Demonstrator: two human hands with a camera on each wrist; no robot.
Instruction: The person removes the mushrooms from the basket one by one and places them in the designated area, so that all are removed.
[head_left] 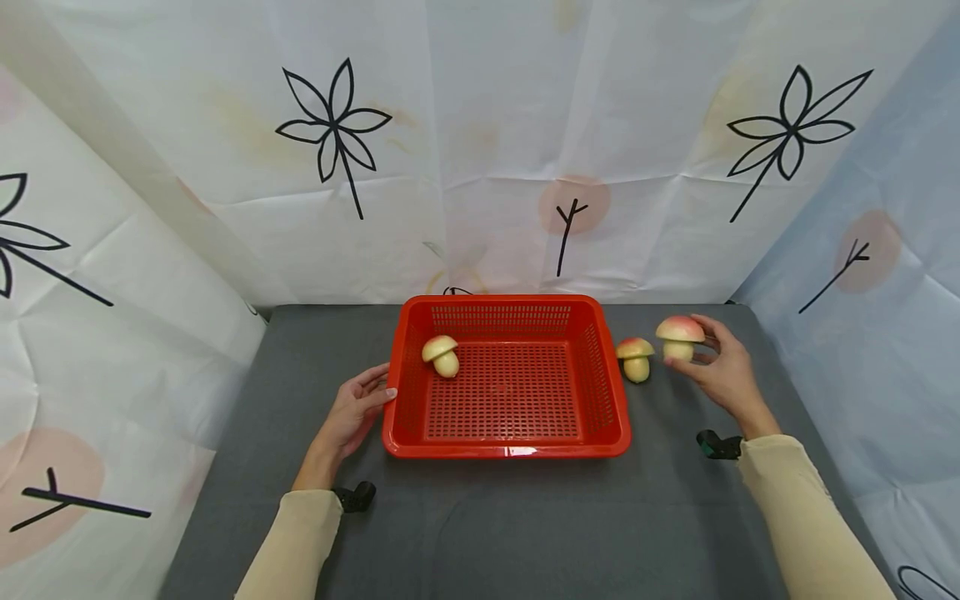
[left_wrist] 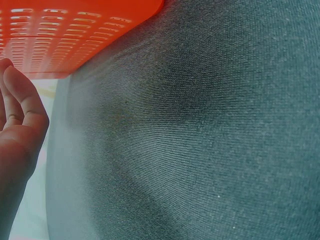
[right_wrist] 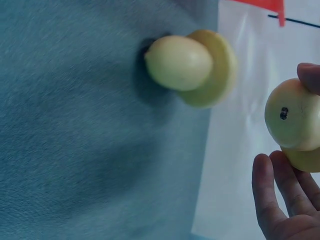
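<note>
A red plastic basket [head_left: 502, 448] stands on the grey table, with one toy mushroom [head_left: 442, 357] lying inside near its left wall. My left hand [head_left: 358, 410] holds the basket's left rim, the thumb over the edge and the other fingers along the outside. Right of the basket, my right hand [head_left: 716, 367] grips a second mushroom [head_left: 680, 337] with a pink-and-yellow cap, its stem pointing down, between thumb and fingers. A third mushroom [head_left: 636, 360] is on the table between that hand and the basket. In the right wrist view the held mushroom [right_wrist: 290, 117] shows a dark mark on its stem.
The grey tabletop [head_left: 495, 525] extends in front of the basket and to both sides. White cloth [head_left: 487, 150] printed with flowers and twigs hangs behind the table and along its left and right sides. Dark straps with camera mounts [head_left: 354, 497] sit on both wrists.
</note>
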